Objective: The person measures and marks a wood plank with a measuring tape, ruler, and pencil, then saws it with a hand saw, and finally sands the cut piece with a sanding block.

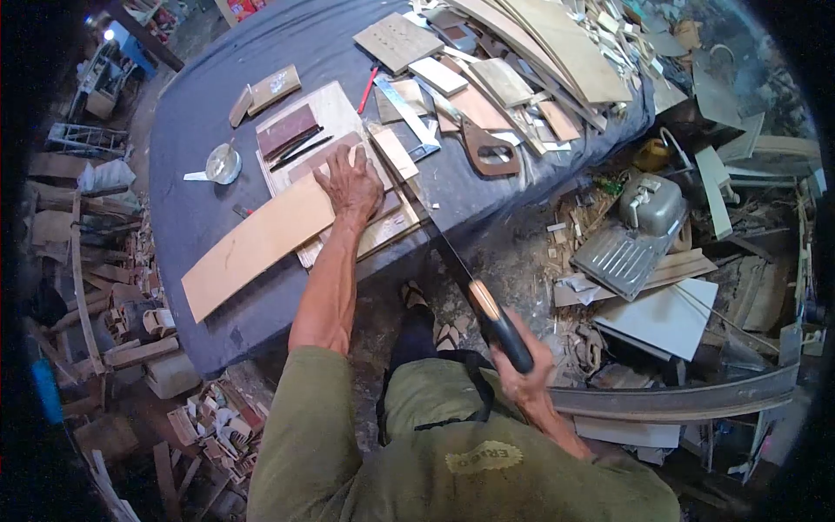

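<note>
My left hand [352, 187] presses down on a long light plywood strip [252, 248] and the boards under it, its fingers bent over the wood near the table's edge. In my right hand [526, 357] is the black and orange handle of a handsaw [500, 329]. The dark blade slants up and left from the handle to the right edge of the board stack, close beside my left hand. A narrow pale wood piece [394, 151] lies just beyond the blade's far end. Dark pens [296, 150] and a dark red block [285, 129] rest on the stack.
On the cloth-covered table [196, 130] stand a small cup [223, 163], a try square [407, 115], a second handsaw [489, 152] and many wood offcuts. A metal sink [639, 226] and a white panel [665, 317] lie at the right, with scrap wood around the floor.
</note>
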`<state>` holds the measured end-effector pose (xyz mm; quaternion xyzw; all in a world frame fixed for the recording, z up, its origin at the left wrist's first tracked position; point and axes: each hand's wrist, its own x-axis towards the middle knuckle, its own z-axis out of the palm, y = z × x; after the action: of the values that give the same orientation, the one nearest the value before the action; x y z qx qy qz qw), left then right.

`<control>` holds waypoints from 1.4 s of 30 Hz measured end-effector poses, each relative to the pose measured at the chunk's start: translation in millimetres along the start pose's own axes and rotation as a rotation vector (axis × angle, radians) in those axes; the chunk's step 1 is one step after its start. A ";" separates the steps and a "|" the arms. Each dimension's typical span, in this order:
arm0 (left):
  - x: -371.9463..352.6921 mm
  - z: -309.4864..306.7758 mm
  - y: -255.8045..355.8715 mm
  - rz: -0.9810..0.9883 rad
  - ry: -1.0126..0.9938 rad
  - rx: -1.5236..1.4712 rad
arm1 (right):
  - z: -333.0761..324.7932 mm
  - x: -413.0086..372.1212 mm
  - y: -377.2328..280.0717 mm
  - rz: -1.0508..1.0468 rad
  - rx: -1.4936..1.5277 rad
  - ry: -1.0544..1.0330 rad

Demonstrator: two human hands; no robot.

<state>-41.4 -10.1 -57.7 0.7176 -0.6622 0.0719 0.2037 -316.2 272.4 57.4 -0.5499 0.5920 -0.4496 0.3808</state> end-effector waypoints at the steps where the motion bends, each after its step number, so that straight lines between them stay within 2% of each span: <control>1: 1.1 1.5 -0.5 0.007 0.001 0.001 | 9.8 16.3 -3.0 0.008 -0.030 -0.026; 4: 3.4 0.5 -4.4 -0.004 0.013 0.004 | 35.9 56.8 -4.8 0.068 -0.018 -0.060; 7: -4.9 4.8 -1.5 -0.014 -0.003 -0.031 | 31.2 45.7 3.8 0.087 0.010 -0.064; 13: 0.8 -1.4 -0.1 -0.032 -0.038 -0.019 | -8.3 -9.8 5.6 -0.102 -0.075 0.009; 18: 1.6 -1.5 -1.8 -0.006 -0.020 -0.004 | 41.5 62.0 -0.6 -0.009 0.034 -0.034; 19: 1.7 -3.6 -1.2 -0.011 -0.022 -0.009 | 47.1 65.2 10.5 -0.097 -0.009 0.004; 20: 1.3 -4.4 -0.5 -0.018 -0.008 -0.012 | 47.2 65.7 11.4 -0.092 -0.016 -0.004; 22: 1.0 -5.9 2.4 -0.028 0.016 -0.020 | 44.0 63.6 13.5 -0.080 -0.031 -0.017; 25: 2.9 -3.3 -0.2 -0.032 0.031 -0.023 | 29.3 46.6 -0.4 0.061 0.018 -0.063; 31: 0.1 1.1 -0.4 -0.027 0.005 0.004 | -19.1 -13.3 -5.1 -0.037 -0.065 -0.024; 34: 2.3 2.5 -3.5 -0.009 -0.032 0.042 | 6.5 23.9 -17.6 0.035 -0.059 -0.052; 37: 4.9 4.0 -4.6 -0.003 -0.004 0.056 | 22.1 57.4 -25.2 -0.015 -0.077 -0.080; 40: 3.4 1.5 0.3 -0.057 -0.013 0.025 | 14.1 45.0 -11.7 0.073 -0.073 -0.128; 42: 7.6 0.5 -1.2 -0.061 -0.006 0.006 | 3.6 19.6 -5.5 -0.059 -0.092 -0.038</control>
<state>-39.4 -17.3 -55.5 0.7384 -0.6402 0.0655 0.2015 -313.1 252.6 62.4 -0.5923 0.5884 -0.4223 0.3529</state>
